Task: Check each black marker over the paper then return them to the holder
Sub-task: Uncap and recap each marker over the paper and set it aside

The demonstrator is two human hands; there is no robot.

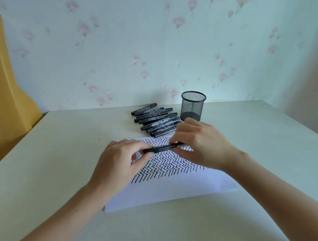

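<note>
1. black plastic is what i am holding: one marker (161, 148) lying level above the paper (159, 188), my left hand (119, 161) pinching its left end and my right hand (198, 145) pinching its right end.
2. my fingers (147, 154) on both sides are curling narrowly round the barrel, thumb against forefinger; neither hand is carrying anything else.
3. i am judging this marker to be light and stiff, with a smooth, slightly slippery shell, so a firm pinch is doing the job better than a loose one. i am thinking the cap will want a straight pull, with one hand on the middle of the barrel and the other on the cap itself. which end is the cap i cannot tell, since my fingers are covering both ends.
4. the paper is thin and soft, lying flat on the counter (61, 147), and it is already carrying many rows of black zigzag strokes across its upper half.
5. counting: one marker in my hands, one sheet of paper, one mesh holder (193, 106), and a pile of markers (154, 118) lying on the counter just beyond the paper and just left of the holder. i am making out about ten in that pile, though they are overlapping and the exact number is hard to fix.
6. the holder is standing upright and looks to be holding no markers, so i am judging that none has gone back yet.
</note>
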